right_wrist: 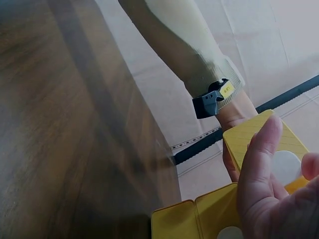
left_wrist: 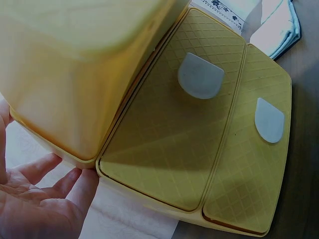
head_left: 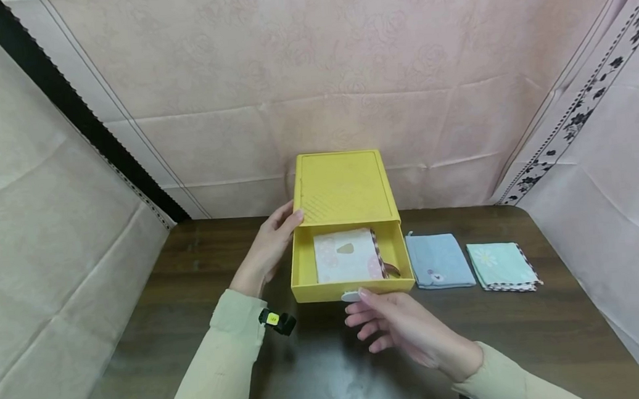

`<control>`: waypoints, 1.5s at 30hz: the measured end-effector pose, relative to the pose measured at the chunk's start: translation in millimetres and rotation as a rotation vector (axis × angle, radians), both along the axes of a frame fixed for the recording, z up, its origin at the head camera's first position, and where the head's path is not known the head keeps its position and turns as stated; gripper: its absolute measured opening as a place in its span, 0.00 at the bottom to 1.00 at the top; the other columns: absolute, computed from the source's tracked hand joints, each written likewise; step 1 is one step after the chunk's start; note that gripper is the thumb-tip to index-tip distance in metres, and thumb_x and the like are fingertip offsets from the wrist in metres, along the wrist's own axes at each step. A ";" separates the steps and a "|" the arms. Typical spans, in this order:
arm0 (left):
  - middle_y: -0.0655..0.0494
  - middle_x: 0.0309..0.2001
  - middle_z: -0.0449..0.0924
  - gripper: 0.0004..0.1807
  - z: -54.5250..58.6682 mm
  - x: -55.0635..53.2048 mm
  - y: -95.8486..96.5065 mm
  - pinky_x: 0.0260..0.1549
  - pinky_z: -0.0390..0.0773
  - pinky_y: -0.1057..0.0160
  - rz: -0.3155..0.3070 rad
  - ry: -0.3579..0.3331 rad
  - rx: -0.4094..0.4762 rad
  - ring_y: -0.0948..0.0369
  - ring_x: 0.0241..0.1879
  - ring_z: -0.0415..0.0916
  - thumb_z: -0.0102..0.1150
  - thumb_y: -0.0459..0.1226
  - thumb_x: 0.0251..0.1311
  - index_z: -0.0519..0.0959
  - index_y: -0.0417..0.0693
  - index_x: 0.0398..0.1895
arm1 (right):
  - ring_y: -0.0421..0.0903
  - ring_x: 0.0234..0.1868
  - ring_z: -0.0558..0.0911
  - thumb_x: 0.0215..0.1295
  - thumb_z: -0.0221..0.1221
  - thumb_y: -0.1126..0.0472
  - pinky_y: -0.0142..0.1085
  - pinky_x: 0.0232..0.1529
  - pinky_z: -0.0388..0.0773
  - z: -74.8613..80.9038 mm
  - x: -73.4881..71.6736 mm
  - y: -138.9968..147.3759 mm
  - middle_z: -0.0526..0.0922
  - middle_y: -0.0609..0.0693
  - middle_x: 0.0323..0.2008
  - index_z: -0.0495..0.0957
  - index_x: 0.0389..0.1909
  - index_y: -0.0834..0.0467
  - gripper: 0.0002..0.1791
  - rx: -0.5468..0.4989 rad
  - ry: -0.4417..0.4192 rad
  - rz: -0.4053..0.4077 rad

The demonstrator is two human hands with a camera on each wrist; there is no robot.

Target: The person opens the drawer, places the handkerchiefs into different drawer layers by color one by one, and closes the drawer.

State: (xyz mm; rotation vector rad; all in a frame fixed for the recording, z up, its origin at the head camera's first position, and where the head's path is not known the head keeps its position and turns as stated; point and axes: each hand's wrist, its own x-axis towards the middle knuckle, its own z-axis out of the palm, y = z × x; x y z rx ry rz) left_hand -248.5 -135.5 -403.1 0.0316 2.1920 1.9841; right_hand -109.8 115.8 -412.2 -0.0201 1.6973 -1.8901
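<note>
A yellow drawer box point(head_left: 346, 185) stands on the table with its top drawer point(head_left: 304, 268) pulled out. Inside lies a folded white and pink cloth point(head_left: 341, 266) with a striped edge, a small brown piece showing beside it. My left hand point(head_left: 269, 246) rests against the box's left side, thumb at the top front corner, fingers along the side wall. At the drawer front, my right hand point(head_left: 400, 323) pinches the pale drawer handle point(right_wrist: 286, 167) between thumb and index finger, the other fingers loosely spread. Two lower drawers point(left_wrist: 164, 124) are closed in the left wrist view.
Right of the box lie a folded blue cloth point(head_left: 441, 262) and a folded mint-green cloth point(head_left: 499, 266) with a checked edge. The dark wooden table point(head_left: 184, 332) meets pale patterned fabric point(head_left: 226, 138) at the back and both sides.
</note>
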 end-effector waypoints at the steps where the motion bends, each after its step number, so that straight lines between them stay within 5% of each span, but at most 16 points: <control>1: 0.61 0.67 0.63 0.42 0.2 0.0 -0.1 0.63 0.64 0.50 0.000 0.000 -0.001 0.59 0.63 0.65 0.58 0.66 0.54 0.61 0.67 0.72 | 0.48 0.37 0.80 0.66 0.56 0.40 0.41 0.36 0.81 0.2 -1.0 -0.6 0.83 0.57 0.44 0.77 0.51 0.68 0.33 -0.003 -0.001 -0.002; 20: 0.60 0.66 0.65 0.40 1.2 0.8 -0.7 0.64 0.63 0.53 -0.012 0.016 0.046 0.59 0.63 0.65 0.59 0.63 0.56 0.62 0.65 0.71 | 0.51 0.40 0.80 0.64 0.56 0.36 0.42 0.40 0.80 1.8 -33.3 -5.7 0.81 0.61 0.48 0.78 0.52 0.66 0.35 0.016 0.039 -0.082; 38: 0.62 0.67 0.62 0.39 -1.6 -1.4 -0.4 0.65 0.61 0.56 -0.022 0.034 0.058 0.62 0.66 0.60 0.58 0.62 0.58 0.62 0.65 0.71 | 0.49 0.36 0.80 0.63 0.59 0.39 0.38 0.36 0.80 5.4 -85.3 -15.3 0.82 0.58 0.44 0.76 0.53 0.68 0.35 0.003 0.038 -0.242; 45: 0.62 0.66 0.63 0.39 -0.5 -1.2 -1.5 0.65 0.62 0.56 -0.018 0.029 0.055 0.63 0.65 0.61 0.59 0.63 0.57 0.63 0.66 0.71 | 0.50 0.39 0.79 0.65 0.58 0.41 0.39 0.39 0.81 8.9 -90.5 -16.5 0.81 0.57 0.44 0.76 0.54 0.66 0.32 0.017 0.020 -0.238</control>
